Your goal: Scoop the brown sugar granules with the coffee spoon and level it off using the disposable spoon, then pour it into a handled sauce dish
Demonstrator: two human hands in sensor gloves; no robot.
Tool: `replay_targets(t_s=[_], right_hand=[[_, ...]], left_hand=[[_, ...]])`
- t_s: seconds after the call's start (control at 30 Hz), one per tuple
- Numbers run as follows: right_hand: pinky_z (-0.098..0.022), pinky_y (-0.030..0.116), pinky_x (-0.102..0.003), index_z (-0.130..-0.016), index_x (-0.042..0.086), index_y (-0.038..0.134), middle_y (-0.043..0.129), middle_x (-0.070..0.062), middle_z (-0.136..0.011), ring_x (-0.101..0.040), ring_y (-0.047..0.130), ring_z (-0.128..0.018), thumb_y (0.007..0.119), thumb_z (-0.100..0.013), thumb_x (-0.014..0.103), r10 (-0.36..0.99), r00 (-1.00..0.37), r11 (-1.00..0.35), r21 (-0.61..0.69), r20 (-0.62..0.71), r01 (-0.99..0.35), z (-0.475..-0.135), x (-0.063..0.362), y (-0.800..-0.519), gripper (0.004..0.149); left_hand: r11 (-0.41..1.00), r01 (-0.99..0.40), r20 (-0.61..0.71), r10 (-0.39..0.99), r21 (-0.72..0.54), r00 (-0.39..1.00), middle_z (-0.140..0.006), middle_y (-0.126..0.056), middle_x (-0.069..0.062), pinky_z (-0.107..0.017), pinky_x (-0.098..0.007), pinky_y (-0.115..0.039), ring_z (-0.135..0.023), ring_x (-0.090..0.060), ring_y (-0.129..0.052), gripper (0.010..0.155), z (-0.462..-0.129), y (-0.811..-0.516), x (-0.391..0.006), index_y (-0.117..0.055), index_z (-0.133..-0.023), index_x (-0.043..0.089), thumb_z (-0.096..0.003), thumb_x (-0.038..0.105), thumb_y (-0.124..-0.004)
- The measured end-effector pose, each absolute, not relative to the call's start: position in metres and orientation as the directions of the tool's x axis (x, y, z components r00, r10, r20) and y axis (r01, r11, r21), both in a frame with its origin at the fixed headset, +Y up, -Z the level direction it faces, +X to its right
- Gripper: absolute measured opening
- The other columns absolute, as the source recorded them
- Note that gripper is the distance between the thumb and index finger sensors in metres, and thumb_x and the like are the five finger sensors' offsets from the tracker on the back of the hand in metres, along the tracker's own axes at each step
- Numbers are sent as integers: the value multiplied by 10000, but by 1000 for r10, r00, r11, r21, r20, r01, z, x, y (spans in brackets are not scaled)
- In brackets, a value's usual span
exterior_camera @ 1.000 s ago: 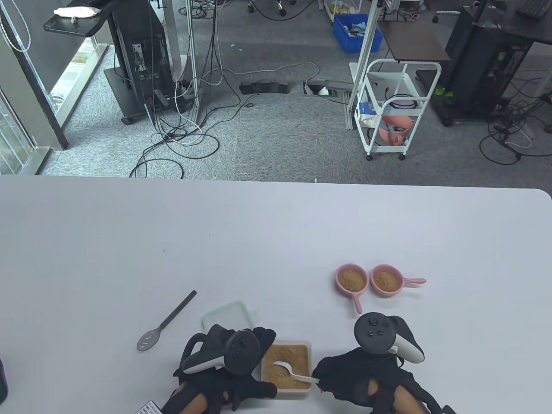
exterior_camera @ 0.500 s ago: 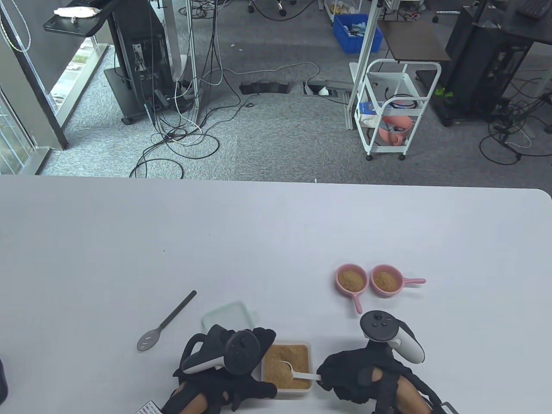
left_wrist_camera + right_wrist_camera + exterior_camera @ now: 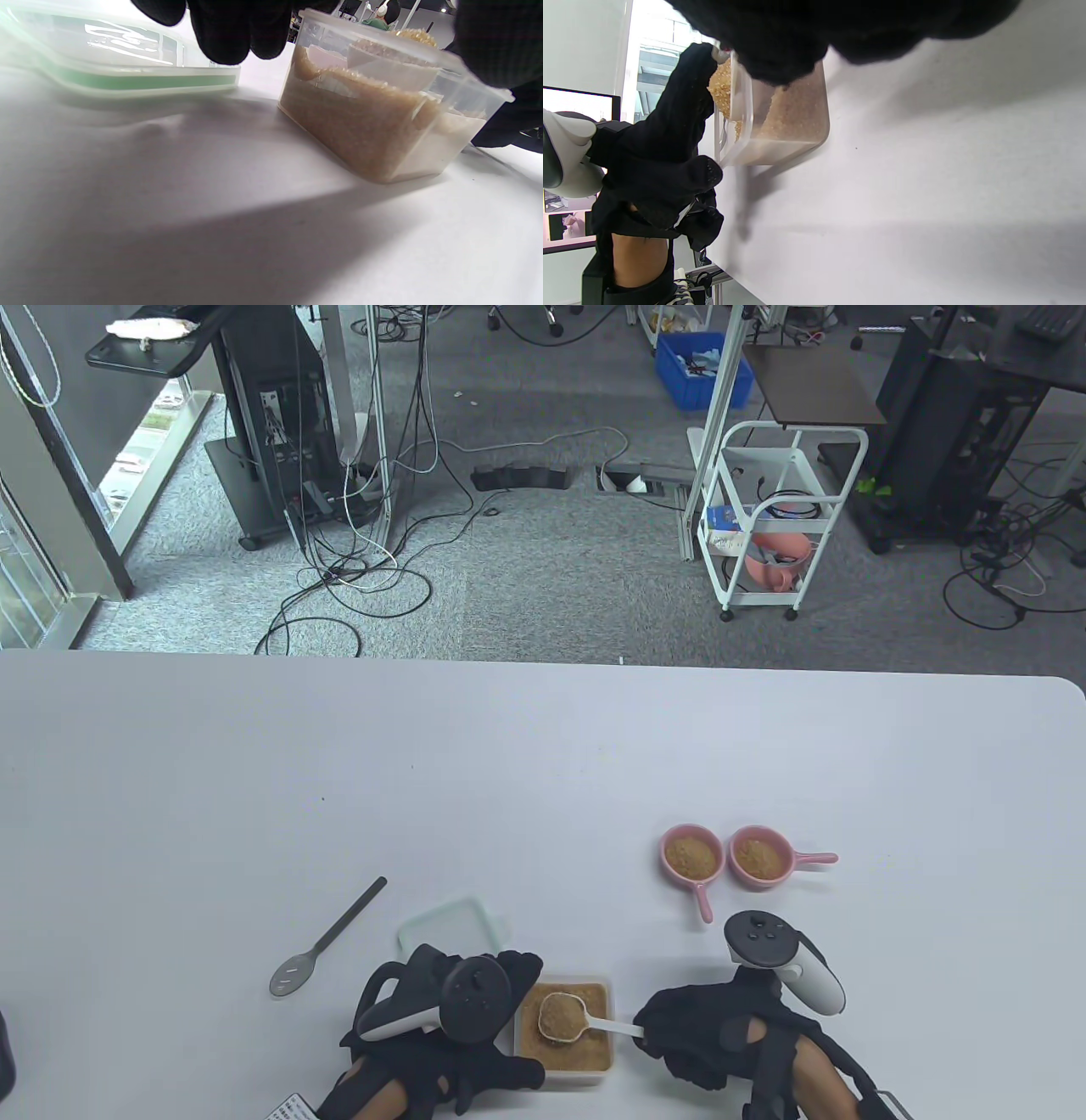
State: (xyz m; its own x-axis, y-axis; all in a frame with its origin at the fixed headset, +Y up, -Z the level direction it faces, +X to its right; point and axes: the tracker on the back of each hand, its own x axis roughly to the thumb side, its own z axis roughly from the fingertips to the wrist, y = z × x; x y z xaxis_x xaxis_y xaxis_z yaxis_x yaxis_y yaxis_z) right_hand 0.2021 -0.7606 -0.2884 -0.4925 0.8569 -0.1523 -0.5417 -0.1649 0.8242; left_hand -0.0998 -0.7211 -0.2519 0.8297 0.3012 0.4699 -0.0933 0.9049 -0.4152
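At counter's near edge: right hand point(image 3: 704, 1042) pinching white spoon point(image 3: 567, 1016), heaped with sugar, over tub point(image 3: 604, 987); left hand point(image 3: 458, 1018) steadying tub, grip unclear. Levelling and pouring outstanding. Farther off: grey spoon point(image 3: 327, 937) untouched; two dishes point(image 3: 694, 853) already holding sugar.

Both gloved hands enter from the near edge of the bench, each with a tracker strapped to its back. The left hand point(image 3: 441, 1027) lies low, knuckles up, its fingers point(image 3: 231, 29) hanging loosely curled. The right hand point(image 3: 713, 1035) is turned inward, its fingers point(image 3: 657, 1027) pinched together around a thin white handle.
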Motion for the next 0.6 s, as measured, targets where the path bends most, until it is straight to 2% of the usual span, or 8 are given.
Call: replay_targets(t_s=[0.6], right_hand=[[-374, 771, -504, -859, 95, 807, 945, 33, -435, -211, 924, -180, 706, -522, 360, 873, -463, -150, 823, -150, -548, -289, 204, -759, 439]], left_hand=[[898, -106, 467, 319, -426, 824, -1233, -402, 7, -837, -556, -457, -1168, -338, -568, 1071, -252, -723, -101, -252, -1160, 302, -342, 838, -688]])
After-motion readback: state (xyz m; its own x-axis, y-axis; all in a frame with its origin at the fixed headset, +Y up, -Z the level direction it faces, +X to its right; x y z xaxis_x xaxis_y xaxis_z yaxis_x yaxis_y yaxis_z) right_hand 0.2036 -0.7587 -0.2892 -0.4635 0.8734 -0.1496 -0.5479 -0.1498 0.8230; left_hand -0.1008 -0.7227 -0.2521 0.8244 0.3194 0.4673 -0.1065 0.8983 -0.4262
